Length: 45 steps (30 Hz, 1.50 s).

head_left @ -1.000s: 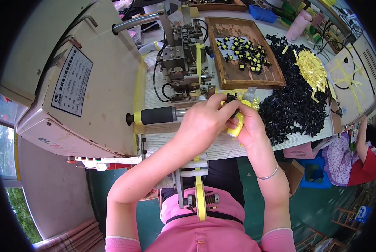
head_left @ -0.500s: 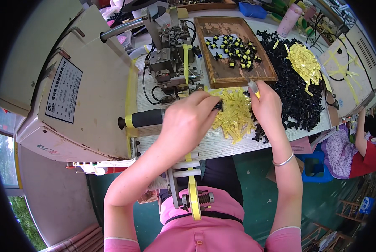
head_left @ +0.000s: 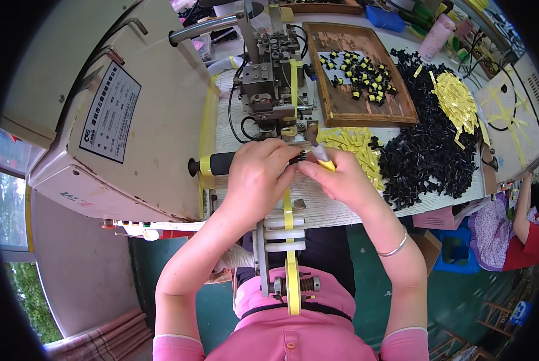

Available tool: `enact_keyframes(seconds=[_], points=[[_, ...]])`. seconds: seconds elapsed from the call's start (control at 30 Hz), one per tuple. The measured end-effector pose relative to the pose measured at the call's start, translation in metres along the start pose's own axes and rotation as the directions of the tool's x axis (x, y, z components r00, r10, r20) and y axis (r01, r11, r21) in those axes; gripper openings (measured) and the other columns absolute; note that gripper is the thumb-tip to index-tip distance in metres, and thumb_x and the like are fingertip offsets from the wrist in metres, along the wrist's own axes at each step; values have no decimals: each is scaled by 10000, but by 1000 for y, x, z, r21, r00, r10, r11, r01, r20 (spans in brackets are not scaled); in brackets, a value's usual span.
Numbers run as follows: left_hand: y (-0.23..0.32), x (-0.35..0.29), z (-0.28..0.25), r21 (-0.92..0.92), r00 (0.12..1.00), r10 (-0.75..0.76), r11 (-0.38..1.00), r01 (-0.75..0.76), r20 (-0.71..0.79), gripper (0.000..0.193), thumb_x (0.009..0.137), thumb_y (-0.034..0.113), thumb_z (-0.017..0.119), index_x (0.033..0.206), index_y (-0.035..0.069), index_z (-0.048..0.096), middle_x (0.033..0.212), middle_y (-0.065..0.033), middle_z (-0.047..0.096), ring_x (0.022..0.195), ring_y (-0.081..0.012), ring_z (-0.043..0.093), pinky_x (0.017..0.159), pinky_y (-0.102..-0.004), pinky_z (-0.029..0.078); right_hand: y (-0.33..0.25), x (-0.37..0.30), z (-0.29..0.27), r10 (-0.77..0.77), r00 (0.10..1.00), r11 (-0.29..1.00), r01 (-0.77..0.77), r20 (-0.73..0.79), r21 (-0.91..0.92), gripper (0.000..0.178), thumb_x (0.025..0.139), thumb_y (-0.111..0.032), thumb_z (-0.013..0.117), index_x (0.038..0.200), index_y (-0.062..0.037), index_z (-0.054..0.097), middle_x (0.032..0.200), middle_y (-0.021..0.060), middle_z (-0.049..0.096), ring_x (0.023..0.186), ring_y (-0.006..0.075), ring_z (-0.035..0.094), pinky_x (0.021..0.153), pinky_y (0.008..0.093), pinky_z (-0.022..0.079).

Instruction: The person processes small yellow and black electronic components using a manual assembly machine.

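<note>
Black part (head_left: 298,157) pinched left, yellow-handled blade (head_left: 325,162) gripped right, the hands (head_left: 254,180) (head_left: 340,180) hover near the bench's front edge (head_left: 335,220).

My left fingers (head_left: 286,150) pinching a black part (head_left: 298,157), my right fingers (head_left: 317,172) gripping a yellow-handled tool (head_left: 326,161), yellow strips (head_left: 355,145) on the desk (head_left: 222,123).
</note>
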<state>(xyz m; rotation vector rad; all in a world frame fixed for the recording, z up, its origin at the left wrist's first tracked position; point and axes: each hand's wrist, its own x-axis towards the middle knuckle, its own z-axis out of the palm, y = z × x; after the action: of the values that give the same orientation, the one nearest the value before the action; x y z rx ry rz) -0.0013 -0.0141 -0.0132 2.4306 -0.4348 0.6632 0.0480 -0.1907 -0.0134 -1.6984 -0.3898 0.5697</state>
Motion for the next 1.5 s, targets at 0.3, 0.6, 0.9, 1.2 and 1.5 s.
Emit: enact_keyframes(seconds=[0.3, 0.6, 0.9, 1.2, 1.5], points=[[-10, -3, -15, 380, 949, -242, 913, 152, 204, 271, 673, 97, 708, 913, 60, 588, 824, -87, 599, 822, -293, 581, 744, -414, 412, 6, 9, -1, 0, 1000, 1000, 0, 13, -4, 215, 872, -172, 664, 956, 10, 586, 649, -16, 542, 458, 34, 411, 409, 203, 303], [-10, -7, -5, 386, 988, -137, 917, 99, 73, 218, 645, 74, 672, 842, 68, 576, 793, -75, 570, 808, -267, 561, 737, -391, 394, 3, 15, 0, 84, 988, 984, -103, 130, 146, 196, 868, -160, 670, 932, -4, 569, 618, -35, 502, 457, 28, 386, 409, 203, 280], [-6, 0, -6, 142, 996, -45, 989, 35, 73, 266, 696, 173, 712, 926, 67, 632, 858, -84, 636, 843, -282, 600, 758, -406, 425, 10, 11, 14, 125, 988, 938, -146, 86, 316, 185, 887, -169, 647, 921, -1, 576, 619, -19, 512, 427, 37, 391, 388, 199, 276], [-13, 2, -12, 47, 996, -15, 999, 11, 85, 178, 729, 150, 717, 874, 57, 671, 849, -91, 679, 779, -279, 646, 675, -383, 488, -21, 60, -21, -442, 856, 805, 246, -269, -540, 234, 900, -221, 597, 913, -2, 678, 675, 64, 633, 563, 130, 557, 561, 282, 457], [-14, 1, -9, 50, 999, 6, 999, -9, 44, 162, 711, 127, 710, 855, 66, 670, 806, -75, 675, 747, -266, 645, 645, -377, 478, -25, 111, -31, -44, 946, 945, 144, -322, 295, 243, 878, -226, 622, 954, -3, 683, 754, 98, 669, 483, 90, 511, 422, 239, 357]])
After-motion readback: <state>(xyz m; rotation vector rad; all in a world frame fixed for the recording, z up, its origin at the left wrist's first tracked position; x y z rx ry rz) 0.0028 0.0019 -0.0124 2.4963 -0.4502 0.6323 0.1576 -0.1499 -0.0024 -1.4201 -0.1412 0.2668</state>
